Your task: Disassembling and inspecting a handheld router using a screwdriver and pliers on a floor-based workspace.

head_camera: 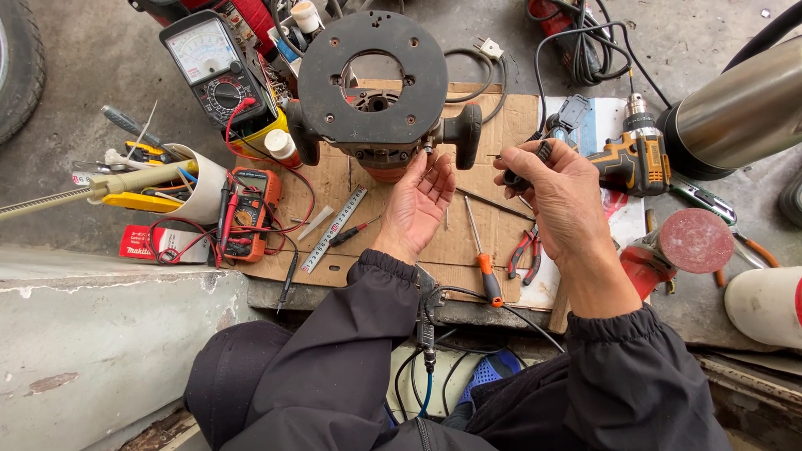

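Nearest the camera, two dark sleeves (pixel 351 367) are seen reaching forward over a sheet of cardboard (pixel 468 242) laid on the concrete floor. Between the wrists an orange-handled screwdriver (pixel 482 250) lies on the cardboard, with red-handled pliers (pixel 524 252) just beside it and a steel ruler (pixel 334 229) further left. The left hand (pixel 418 205) is held palm up, fingers loosely spread and closed on nothing, its fingertips touching the underside of the router (pixel 380 92). The right hand (pixel 555 196) is clenched around a small black part (pixel 526 167), gripped between thumb and fingers. The router stands upside down at the far edge of the cardboard, its round black base plate facing up. An orange cordless drill (pixel 631 154) lies to the right, an analogue multimeter (pixel 215 71) to the far left.
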